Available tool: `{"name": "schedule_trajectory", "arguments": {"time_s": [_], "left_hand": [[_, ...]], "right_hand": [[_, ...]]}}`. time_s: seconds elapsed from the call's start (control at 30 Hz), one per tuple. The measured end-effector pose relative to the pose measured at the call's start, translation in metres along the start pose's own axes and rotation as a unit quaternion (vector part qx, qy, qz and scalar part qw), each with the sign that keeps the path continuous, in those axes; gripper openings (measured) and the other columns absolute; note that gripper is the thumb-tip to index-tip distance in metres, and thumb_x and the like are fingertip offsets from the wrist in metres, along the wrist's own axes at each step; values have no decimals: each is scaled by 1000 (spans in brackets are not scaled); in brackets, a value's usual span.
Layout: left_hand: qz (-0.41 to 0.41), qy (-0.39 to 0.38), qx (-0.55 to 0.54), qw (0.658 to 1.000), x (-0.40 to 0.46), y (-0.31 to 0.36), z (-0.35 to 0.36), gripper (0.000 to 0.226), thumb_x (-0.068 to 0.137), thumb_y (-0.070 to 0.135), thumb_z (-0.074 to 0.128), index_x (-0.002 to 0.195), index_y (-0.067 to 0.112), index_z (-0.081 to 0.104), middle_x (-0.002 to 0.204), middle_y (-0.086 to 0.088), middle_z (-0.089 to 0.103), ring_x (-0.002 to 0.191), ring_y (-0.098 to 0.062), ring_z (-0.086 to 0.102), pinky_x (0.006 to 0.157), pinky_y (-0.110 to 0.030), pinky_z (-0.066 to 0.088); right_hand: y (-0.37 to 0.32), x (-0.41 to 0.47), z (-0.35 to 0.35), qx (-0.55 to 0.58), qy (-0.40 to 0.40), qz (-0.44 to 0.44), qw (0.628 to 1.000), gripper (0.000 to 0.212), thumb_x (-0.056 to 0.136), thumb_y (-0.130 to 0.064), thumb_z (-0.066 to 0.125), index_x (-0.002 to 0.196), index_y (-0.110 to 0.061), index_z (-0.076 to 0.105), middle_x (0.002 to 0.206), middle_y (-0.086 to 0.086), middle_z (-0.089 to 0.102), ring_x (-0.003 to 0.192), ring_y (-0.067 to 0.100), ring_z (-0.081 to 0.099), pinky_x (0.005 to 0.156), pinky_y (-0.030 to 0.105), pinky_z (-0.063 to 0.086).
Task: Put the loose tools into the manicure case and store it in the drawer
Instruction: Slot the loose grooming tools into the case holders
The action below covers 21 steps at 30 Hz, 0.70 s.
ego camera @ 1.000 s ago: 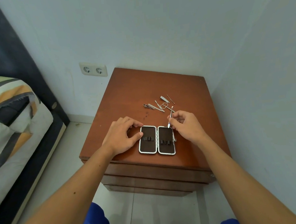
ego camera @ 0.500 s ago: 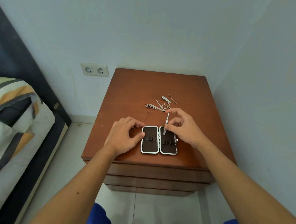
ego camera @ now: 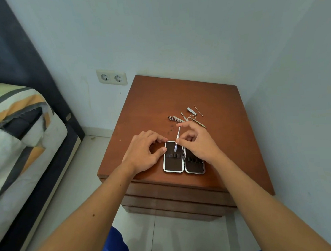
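The manicure case (ego camera: 173,166) lies open and flat near the front edge of the brown nightstand (ego camera: 178,97), its two dark halves side by side. My right hand (ego camera: 198,142) pinches a thin metal tool (ego camera: 177,139), whose lower tip hangs over the left half of the case. My left hand (ego camera: 143,152) rests on the case's left rim, thumb and fingers touching it. Behind the hands lie several loose tools: tweezers (ego camera: 175,119), small scissors (ego camera: 191,118), nail clippers (ego camera: 190,110) and a thin pick (ego camera: 198,110).
Drawer fronts (ego camera: 175,200) stack below the nightstand top. A bed (ego camera: 16,138) with a striped cover stands at the left. A double wall socket (ego camera: 111,77) sits on the wall. Walls close in behind and at the right. Tiled floor lies below.
My right hand has carried the thin metal tool leftward, from the right half of the case to over the left half. My left hand has stayed on the case's rim.
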<state>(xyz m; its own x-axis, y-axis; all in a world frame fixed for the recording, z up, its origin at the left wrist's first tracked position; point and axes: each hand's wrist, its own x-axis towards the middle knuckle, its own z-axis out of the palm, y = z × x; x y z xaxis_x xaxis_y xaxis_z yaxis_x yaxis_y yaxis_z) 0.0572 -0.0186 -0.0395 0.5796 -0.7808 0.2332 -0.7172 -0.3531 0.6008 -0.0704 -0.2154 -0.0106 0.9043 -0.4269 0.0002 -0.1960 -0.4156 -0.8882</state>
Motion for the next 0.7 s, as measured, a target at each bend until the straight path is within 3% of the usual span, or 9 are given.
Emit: {"name": "schedule_trajectory", "arguments": {"time_s": [0.07,0.17,0.37,0.5,0.7], "left_hand": [[2,2,2,1000,0,-1,0,22,93,45,70,114,39,70,110,24,61,101,-3,53,91,-28,33],[3,5,-1,1000,-1,-1,0,22,92,45,71,114,40,70,109,23,61,100,-3,52,92,-28,33],[4,4,4,1000,-1,0,0,23,93,46,70,115,40,70,111,23,62,101,-3,53,93,-28,33],[2,0,5,1000,-1,1,0,24,94,45,70,116,39,70,112,23,62,102,-2,53,94,-28,34],[4,-4,6,1000,-1,0,-1,24,94,47,67,117,40,69,112,24,61,104,-2,52,94,-27,33]], "right_hand": [[3,0,-1,-34,-6,-2,999,42,83,-26,84,120,-37,68,85,-7,77,75,11,53,77,34,48],[2,-2,-3,-89,-15,-6,996,44,79,-28,88,119,-36,73,97,-8,70,85,10,54,79,27,44],[-4,-16,0,-212,-57,-40,975,64,82,-45,83,140,-26,64,121,-12,54,118,11,41,100,24,33],[-3,-24,2,-256,-70,-66,962,86,75,-58,84,148,-22,58,127,-12,47,124,14,35,107,25,30],[-1,-31,0,-274,-71,-98,954,87,75,-62,82,147,-20,59,132,-11,48,127,15,35,114,28,32]]}}
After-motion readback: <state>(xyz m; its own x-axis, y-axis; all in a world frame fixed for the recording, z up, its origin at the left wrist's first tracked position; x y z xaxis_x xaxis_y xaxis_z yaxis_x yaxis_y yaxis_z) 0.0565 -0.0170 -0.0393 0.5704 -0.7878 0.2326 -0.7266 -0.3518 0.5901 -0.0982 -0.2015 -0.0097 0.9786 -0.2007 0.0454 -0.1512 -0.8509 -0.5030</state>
